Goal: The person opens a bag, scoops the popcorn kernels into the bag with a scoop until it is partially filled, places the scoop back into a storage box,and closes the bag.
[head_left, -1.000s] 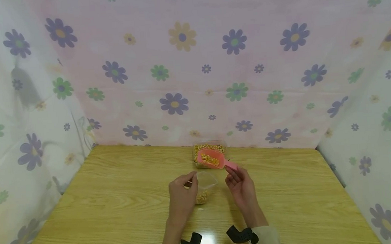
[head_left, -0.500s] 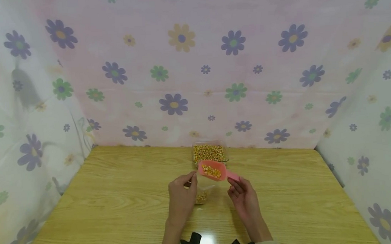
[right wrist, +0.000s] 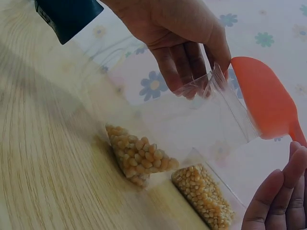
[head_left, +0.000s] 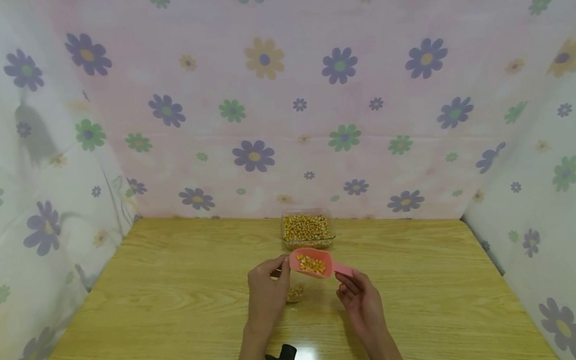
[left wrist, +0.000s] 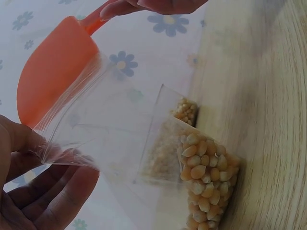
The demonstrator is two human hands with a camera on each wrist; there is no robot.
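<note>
My left hand pinches the top edge of a clear plastic zip bag. Corn kernels fill the bottom of the bag, which stands on the table. In my right hand is the handle of a pink scoop, held between thumb and fingers. A heap of kernels lies in the scoop. Both wrist views show the scoop's bowl right at the bag's mouth, its tip near my left fingertips. From the head view the scoop and left hand hide most of the bag.
Behind the hands, a clear rectangular container of corn kernels stands near the back of the wooden table. A flowered cloth rises along the back and both sides.
My right hand has brought the loaded scoop from over the container back toward me, to the bag's mouth. The left hand keeps its place on the bag.
</note>
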